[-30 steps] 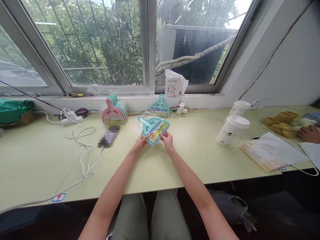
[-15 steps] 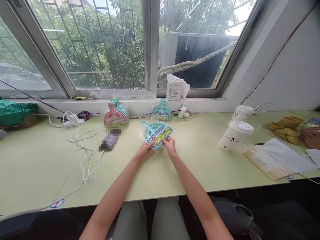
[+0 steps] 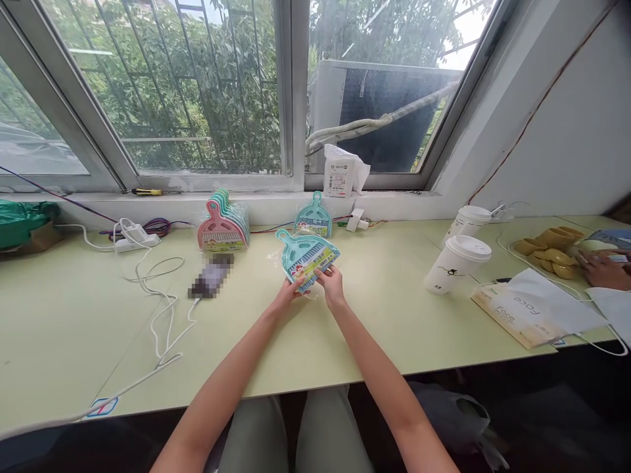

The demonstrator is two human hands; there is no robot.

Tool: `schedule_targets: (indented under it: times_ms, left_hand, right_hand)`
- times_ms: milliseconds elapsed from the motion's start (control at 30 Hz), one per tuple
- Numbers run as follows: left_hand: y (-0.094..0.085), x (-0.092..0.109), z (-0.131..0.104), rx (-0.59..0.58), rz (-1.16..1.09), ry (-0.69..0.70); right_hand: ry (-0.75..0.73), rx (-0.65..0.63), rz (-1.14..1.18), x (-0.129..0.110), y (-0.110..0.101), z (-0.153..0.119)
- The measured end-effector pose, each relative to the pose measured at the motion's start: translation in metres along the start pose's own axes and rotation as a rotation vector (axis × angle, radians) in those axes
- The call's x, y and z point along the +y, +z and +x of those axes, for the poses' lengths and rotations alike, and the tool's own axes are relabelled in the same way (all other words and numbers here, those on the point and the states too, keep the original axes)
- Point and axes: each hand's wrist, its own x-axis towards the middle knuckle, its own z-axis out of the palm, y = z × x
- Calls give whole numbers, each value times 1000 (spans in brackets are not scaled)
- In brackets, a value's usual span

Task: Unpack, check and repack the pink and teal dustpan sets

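Head view, left hand: the left hand pinches the near edge of the teal dustpan set; fingers closed on its clear wrapper.
Head view, right hand: the right hand pinches the same edge just beside; likely so the printed label faces up.
Head view, dustpan set: tilted above the table, handle pointing away; the stack of dustpans stands well behind.
Change: a second ago the set sat flatter and nearer the table; it is now raised slightly.

— What did the hands hold?
— The left hand and right hand together gripped a teal plastic mini dustpan-and-brush set in clear wrapping, lifted off the pale green table.
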Motion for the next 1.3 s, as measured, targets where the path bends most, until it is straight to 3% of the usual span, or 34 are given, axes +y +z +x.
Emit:
schedule_targets:
  times_ms: [167, 233, 433, 533, 700, 900, 1100, 1167, 1233, 1300]
  left_hand:
    - [1, -6, -3, -240, 47, -157]
    - [-1, -8, 1, -255, 40, -140]
    - [-10, 2, 11, 38, -17, 87]
    - [-9, 7, 7, 76, -2, 76]
    - [-7, 2, 6, 117, 55, 45]
    - [-7, -3, 7, 73, 111, 38]
    - [-18, 2, 12, 238, 25, 14]
    - [-28, 7, 14, 314, -29, 7]
    - [-40, 13, 15, 372, -108, -28]
    - [-50, 17, 15, 400, -202, -80]
  right_hand:
    - [-9, 20, 7, -5, -1, 0]
    - [-27, 21, 27, -7, -1, 0]
    - [3, -5, 62, -4, -2, 5]
    - [31, -56, 41, 0, 0, 5]
    - [12, -32, 16, 5, 0, 4]
    - [13, -14, -68, 7, -2, 9]
    - [111, -140, -278, -1, -16, 20]
    - [30, -100, -447, -7, -27, 24]
    - [-193, -28, -673, -10, -36, 26]
    - [-444, -54, -898, -9, -42, 27]
